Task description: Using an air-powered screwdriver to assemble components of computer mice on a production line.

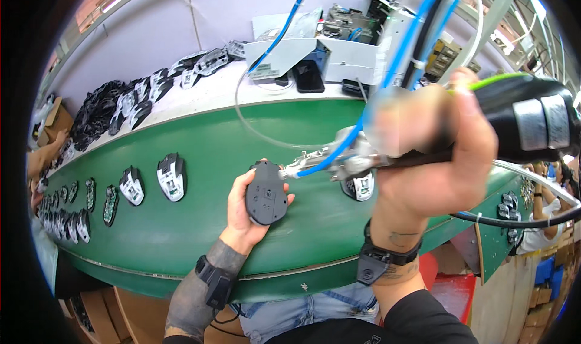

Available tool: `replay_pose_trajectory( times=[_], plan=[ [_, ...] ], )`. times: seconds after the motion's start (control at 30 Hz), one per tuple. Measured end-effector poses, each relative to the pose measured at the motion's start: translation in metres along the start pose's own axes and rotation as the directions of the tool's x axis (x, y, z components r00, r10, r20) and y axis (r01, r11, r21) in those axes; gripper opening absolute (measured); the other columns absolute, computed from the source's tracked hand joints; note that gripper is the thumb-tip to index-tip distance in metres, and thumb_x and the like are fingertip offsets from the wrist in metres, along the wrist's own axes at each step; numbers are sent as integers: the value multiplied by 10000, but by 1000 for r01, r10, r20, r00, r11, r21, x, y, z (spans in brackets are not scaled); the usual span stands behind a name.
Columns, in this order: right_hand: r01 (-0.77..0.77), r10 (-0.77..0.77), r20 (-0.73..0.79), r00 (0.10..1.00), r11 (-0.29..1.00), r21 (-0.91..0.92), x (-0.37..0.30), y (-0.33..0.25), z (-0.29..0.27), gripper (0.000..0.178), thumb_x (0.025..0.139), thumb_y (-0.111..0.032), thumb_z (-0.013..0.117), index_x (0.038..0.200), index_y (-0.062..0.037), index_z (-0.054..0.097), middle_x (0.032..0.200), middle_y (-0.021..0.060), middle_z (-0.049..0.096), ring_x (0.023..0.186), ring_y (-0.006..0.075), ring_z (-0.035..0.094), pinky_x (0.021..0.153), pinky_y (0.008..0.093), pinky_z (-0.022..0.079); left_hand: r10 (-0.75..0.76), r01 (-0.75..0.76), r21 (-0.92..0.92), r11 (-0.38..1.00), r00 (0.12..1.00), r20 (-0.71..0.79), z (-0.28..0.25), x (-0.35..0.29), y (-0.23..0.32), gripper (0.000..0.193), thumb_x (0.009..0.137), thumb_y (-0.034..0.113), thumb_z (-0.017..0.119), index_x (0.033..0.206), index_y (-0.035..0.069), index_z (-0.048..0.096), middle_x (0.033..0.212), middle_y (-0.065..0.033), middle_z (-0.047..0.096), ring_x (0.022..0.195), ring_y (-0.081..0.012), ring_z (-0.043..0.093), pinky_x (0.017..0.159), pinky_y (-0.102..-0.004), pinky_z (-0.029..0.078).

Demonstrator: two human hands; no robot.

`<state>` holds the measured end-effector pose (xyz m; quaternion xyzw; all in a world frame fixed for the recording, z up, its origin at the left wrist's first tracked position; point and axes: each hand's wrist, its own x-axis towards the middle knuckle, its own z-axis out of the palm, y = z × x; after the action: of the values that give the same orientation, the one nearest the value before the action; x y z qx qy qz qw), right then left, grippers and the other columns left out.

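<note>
Left to right on the green worktop (151, 238): two nearest circuit boards (109, 206), two shells (172, 177), then my left hand (238, 215), palm up, fingers curled around one black mouse (266, 200), underside showing. A third shell (363, 188) lies partly hidden by one driver (517, 121), its tip at the mouse's edge. My raised right hand (445, 177), partly blurred, wraps the driver.

The black mouse (267, 194) shows its underside beside the black screwdriver (504, 112).
</note>
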<state>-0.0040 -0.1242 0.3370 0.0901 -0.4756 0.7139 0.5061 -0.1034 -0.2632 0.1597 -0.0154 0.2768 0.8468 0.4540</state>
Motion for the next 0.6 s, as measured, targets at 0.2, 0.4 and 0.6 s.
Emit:
replay_pose_trajectory(
  times=[0.2,0.4,0.6],
  plan=[
    [-2,1,17,1000,999,47,-2,2,4,235,866,-227,436,990,-44,516,555,30,446,446,141,404,498,291,362,-77,77,-7,997,996,38,-4,-4,1,430,858,368,445,1156,62,500,1091,-147,562,938,-300,578,833,-482,477],
    [187,-150,137,979,932,-312,-2,16,9,208,865,-206,445,977,-31,452,538,39,444,432,158,428,482,292,375,-152,157,-50,986,984,94,3,-10,2,482,848,329,460,1285,131,413,1114,-127,534,909,-285,580,823,-468,491],
    [14,-8,49,999,990,-142,0,11,10,221,863,-210,443,992,-30,434,549,44,449,439,160,426,489,299,377,-169,180,-43,983,968,186,12,-13,2,514,852,326,454,1316,123,367,1122,-137,525,918,-284,575,831,-466,490]
  ],
)
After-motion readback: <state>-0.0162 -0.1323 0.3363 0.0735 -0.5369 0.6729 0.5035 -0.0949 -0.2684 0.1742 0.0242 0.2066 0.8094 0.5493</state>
